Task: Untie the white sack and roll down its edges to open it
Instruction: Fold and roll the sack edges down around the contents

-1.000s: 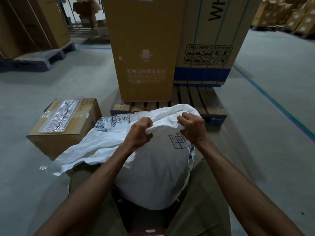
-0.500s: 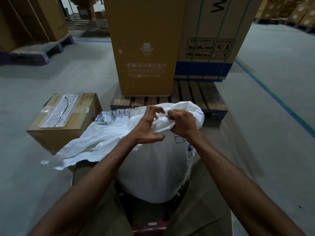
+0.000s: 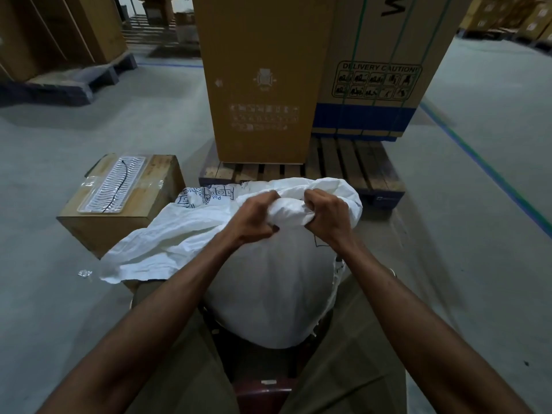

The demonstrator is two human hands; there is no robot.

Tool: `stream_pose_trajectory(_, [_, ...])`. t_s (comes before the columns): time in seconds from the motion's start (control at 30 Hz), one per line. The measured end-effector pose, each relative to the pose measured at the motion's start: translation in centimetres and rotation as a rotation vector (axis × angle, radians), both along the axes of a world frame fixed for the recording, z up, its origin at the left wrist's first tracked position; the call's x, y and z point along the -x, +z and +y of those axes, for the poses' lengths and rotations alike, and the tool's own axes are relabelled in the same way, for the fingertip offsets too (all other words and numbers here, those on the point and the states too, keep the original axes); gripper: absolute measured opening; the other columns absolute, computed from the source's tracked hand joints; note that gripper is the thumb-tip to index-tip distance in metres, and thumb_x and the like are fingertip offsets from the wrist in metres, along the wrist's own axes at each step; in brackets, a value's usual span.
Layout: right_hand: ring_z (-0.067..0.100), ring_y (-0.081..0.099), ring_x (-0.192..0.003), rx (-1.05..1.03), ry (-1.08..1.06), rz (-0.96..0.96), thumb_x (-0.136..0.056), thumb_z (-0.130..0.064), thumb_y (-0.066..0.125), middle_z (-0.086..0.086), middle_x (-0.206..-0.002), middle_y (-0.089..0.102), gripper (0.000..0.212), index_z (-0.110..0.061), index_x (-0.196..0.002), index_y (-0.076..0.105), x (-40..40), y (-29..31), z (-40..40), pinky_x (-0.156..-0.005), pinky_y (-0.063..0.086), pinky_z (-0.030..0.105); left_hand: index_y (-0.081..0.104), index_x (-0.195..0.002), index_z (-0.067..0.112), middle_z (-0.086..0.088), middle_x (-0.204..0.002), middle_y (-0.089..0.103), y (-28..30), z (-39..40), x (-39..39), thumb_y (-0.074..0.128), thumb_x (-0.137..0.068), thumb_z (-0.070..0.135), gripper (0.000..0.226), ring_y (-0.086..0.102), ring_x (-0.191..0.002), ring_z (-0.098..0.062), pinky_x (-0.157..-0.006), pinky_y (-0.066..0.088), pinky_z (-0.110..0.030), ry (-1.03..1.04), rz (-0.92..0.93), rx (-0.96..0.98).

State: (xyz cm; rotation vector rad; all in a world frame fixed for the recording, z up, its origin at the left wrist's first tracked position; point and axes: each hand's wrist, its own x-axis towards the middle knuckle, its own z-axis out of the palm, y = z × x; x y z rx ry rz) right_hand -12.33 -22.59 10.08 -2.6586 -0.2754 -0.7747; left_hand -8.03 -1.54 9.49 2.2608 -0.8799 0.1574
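Between my knees stands the white sack (image 3: 268, 294), full and rounded, upright on the floor (image 3: 89, 324) in front of my seat, its long axis running top to bottom. Its gathered neck sits at the top, directly under both hands, bunched into a thick twisted roll lying left to right. My left hand (image 3: 254, 218) grips the left end of that roll with curled fingers; my right hand (image 3: 327, 212) grips the right end the same way, each grip closed tight on cloth. Both hands are level and equally near, so either can lead the next pull, which I judge should draw the roll apart and outward. Loose sack cloth trails away to my left, over a low cardboard box (image 3: 119, 216) that carries a clear plastic tray (image 3: 112, 185). Beyond lie a wooden pallet (image 3: 343, 162) and tall cartons (image 3: 263, 79). Half a second ago my left fingers were spread open above the cloth; now they have closed on it.
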Motion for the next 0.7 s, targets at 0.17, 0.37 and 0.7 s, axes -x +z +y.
stream_pose_trajectory(0.17, [0.019,0.049,-0.119,0.088,0.185,0.292,-0.062,-0.048,0.077,-0.001,-0.132,0.049,0.075,-0.030,-0.129,0.050,-0.6,2.7,0.1,-0.096,0.037,0.042,0.059,-0.111,0.003,-0.017,-0.107,0.064,2.3,0.0,-0.3,0.080,-0.065,-0.005,0.052,0.065,-0.086,-0.034,-0.068,0.059,-0.043,0.032,-0.291,-0.096])
stream_pose_trajectory(0.37, [0.012,0.056,-0.058,0.005,0.262,0.210,-0.058,-0.015,0.078,-0.007,-0.065,0.061,0.020,-0.019,-0.071,0.064,-1.7,3.9,1.0,-0.054,0.053,0.037,0.056,-0.103,0.001,-0.020,-0.104,0.056,1.5,-0.5,1.5,0.078,-0.071,-0.006,0.040,0.058,-0.080,-0.031,-0.061,0.054,-0.037,-0.059,-0.465,-0.029])
stream_pose_trajectory(0.7, [0.020,0.055,-0.058,0.133,0.325,-0.079,-0.061,0.000,0.075,0.003,-0.071,0.063,0.023,-0.013,-0.074,0.060,1.1,0.1,2.5,-0.058,0.037,0.020,0.058,-0.101,0.009,-0.010,-0.098,0.064,-1.7,4.4,0.7,0.079,-0.069,-0.001,0.040,0.061,-0.081,-0.027,-0.065,0.057,-0.042,0.073,-0.215,-0.045])
